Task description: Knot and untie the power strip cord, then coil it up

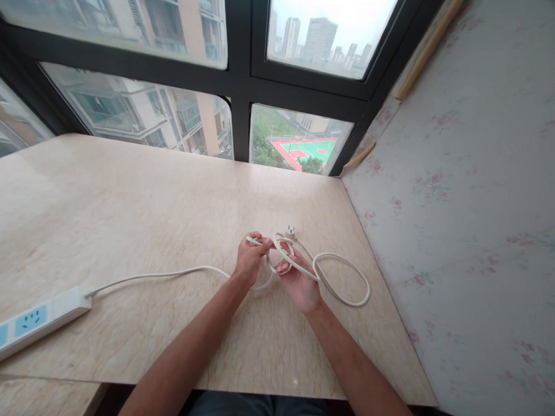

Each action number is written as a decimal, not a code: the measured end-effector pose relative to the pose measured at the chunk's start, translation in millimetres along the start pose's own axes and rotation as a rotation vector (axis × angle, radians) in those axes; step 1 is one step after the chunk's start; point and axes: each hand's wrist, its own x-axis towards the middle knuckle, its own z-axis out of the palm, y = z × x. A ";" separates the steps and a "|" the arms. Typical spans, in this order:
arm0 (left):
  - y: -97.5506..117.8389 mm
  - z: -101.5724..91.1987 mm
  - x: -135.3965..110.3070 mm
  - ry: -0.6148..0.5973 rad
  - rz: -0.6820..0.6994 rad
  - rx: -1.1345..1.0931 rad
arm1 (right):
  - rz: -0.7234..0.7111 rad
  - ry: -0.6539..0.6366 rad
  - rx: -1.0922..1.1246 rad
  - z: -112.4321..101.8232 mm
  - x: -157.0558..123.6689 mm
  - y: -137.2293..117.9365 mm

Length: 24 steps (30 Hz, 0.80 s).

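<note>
A white power cord (163,274) runs from the power strip (56,312) at the left across the counter to my hands. My left hand (252,255) is closed on a length of the cord, its fingers pinching it. Loops of the same cord lie in my right hand (299,277), whose fingers curl round them. Just beyond the right fingers is the cord's plug (291,231), its prongs visible. Another loose loop of cord spreads on the counter to the right of my right hand. The power strip has blue socket faces.
The beige marble-patterned counter (135,214) reaches a dark window frame (239,81) at the back. A wall with floral wallpaper (444,225) bounds the right side. The counter's front edge lies above my lap.
</note>
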 end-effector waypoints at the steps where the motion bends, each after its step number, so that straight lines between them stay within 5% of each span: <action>1: 1.1 -1.1 1.3 0.012 0.001 -0.008 | 0.026 -0.016 0.013 0.1 -0.6 0.8; 9: -2.4 -4.3 6.7 -0.020 -0.015 -0.073 | 0.133 0.040 0.081 -4.1 2.0 12.4; 14: -4.7 -6.8 9.9 0.024 -0.023 -0.128 | 0.175 -0.033 0.059 -7.7 2.9 13.2; 19: -2.3 -9.7 13.5 0.103 -0.053 -0.205 | 0.075 -0.128 -0.001 -5.6 0.2 13.3; 24: 1.8 -13.1 16.6 0.178 -0.143 -0.259 | -0.136 -0.253 -0.365 -10.0 -4.1 8.2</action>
